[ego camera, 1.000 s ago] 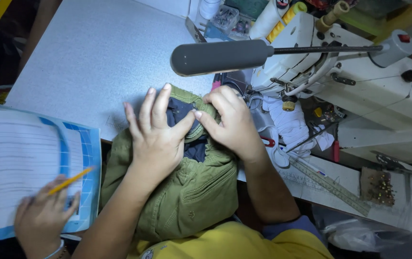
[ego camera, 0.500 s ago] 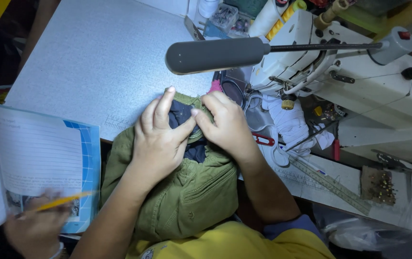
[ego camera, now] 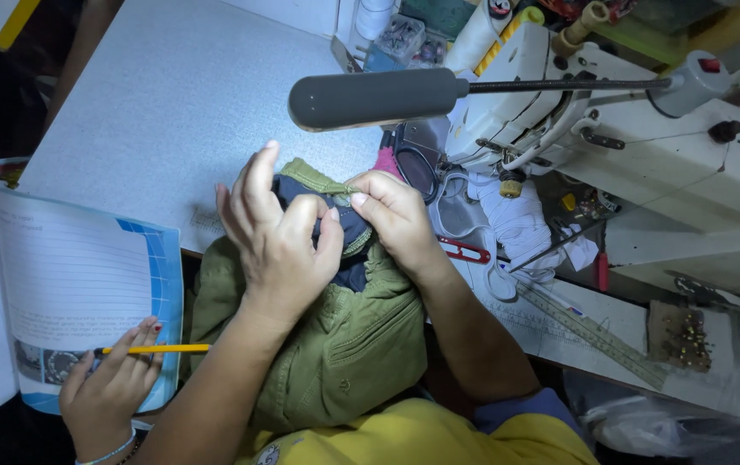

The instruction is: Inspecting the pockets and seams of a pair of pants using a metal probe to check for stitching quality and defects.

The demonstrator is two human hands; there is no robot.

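Far left, another person's hand (ego camera: pixel 110 392) holds a yellow pencil (ego camera: pixel 156 349) over an open workbook (ego camera: pixel 68 293). It sits close to the sewer's elbow, so a bump could jog the work.

The green cloth (ego camera: pixel 335 344) lies in the lap & up over the bench (ego camera: pixel 172 112) edge, w/ a dark blue piece (ego camera: pixel 354 232) tucked in its top fold. Much of it hangs off the edge, so its weight could drag the fold out of place.

The left hand (ego camera: pixel 279 245) rests on the fold: thumb & one finger pressed together on the blue bit, other fingers spread up in the air. The right hand (ego camera: pixel 396 220) pinches the green edge tight, just beside it. If either pinch slips, the 2 layers could slide apart & go crooked.

To the right, red snips (ego camera: pixel 465 251) lie near the wrist & could get knocked. The grey lamp (ego camera: pixel 370 97) and white sewing machine (ego camera: pixel 646 146) sit past the hands; the cloth isn't under the needle.
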